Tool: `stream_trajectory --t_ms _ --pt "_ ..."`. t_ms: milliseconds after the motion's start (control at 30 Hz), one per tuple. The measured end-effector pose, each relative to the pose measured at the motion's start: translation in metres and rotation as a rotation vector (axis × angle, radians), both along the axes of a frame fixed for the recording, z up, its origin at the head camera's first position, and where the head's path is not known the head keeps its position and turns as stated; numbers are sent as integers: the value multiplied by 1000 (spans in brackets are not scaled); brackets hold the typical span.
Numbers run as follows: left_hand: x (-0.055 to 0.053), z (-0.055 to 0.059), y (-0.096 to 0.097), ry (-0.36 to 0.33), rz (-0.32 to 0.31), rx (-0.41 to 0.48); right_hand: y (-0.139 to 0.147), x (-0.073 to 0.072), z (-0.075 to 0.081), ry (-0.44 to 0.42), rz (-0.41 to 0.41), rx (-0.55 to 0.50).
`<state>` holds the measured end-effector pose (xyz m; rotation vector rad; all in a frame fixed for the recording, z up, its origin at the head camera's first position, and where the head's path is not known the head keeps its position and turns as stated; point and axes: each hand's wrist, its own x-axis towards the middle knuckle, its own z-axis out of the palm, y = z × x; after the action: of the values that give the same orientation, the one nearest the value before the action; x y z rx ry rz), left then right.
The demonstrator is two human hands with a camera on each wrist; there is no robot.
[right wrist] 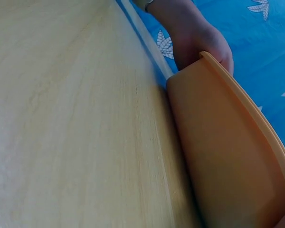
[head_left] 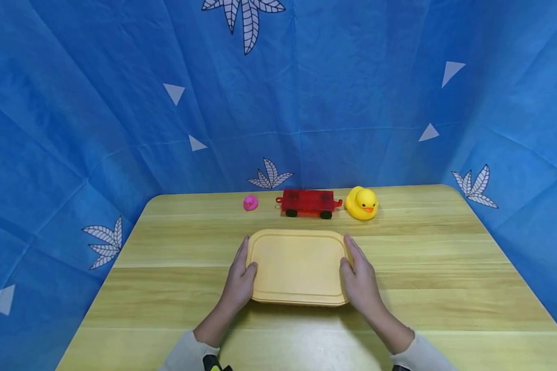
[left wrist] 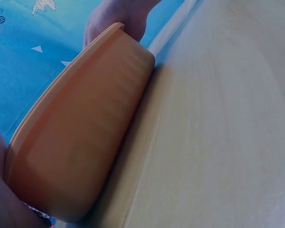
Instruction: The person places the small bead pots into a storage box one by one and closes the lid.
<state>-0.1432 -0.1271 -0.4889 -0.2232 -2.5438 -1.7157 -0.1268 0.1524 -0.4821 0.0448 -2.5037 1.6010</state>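
A yellow-orange plastic box (head_left: 299, 265) with rounded corners and a flat top lies between my two hands over the middle of the table. My left hand (head_left: 241, 281) holds its left side, thumb by the top edge. On the opposite side my right hand (head_left: 363, 283) grips it the same way, fingers along the wall. Both wrist views show the box's smooth side (left wrist: 80, 128) narrowing toward the bottom under a projecting rim. Its base sits at or just over the tabletop; whether it touches cannot be told. What the box contains is hidden.
Behind the box, a small pink duck (head_left: 250, 202), a red toy wagon (head_left: 308, 202) with black wheels and a yellow rubber duck (head_left: 361, 203) stand along the back of the wooden table (head_left: 445, 268). Blue patterned cloth (head_left: 353, 93) hangs around the table's back and sides.
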Motion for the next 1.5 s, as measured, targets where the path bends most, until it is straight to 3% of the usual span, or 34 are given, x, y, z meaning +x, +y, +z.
stream_trajectory --t_ms 467,967,1500 --pt "0 -4 2 -18 16 15 5 -6 -5 54 50 71" --pt "-2 -6 1 -45 8 -49 8 -12 -8 13 103 112" --pt "-1 -6 1 -22 12 -90 9 -13 -9 -3 112 118"
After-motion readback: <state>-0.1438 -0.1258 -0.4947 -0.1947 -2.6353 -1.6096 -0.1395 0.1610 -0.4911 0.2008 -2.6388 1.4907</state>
